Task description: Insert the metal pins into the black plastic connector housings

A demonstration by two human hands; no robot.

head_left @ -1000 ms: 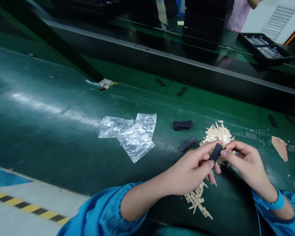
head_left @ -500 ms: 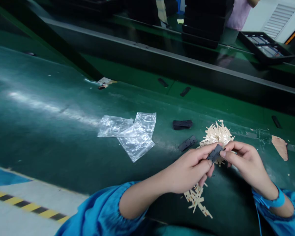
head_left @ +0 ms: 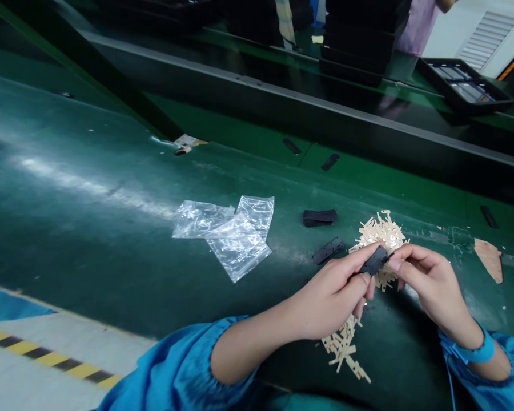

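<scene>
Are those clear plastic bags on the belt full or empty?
Empty, as far as shows: the clear plastic bags lie flat and crumpled on the green belt, with nothing visible inside them.

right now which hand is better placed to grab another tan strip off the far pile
Right, probably. The right hand hangs just beside the far pile of tan strips, its fingertips nearest it. The left hand pinches the small black part from farther back.
</scene>
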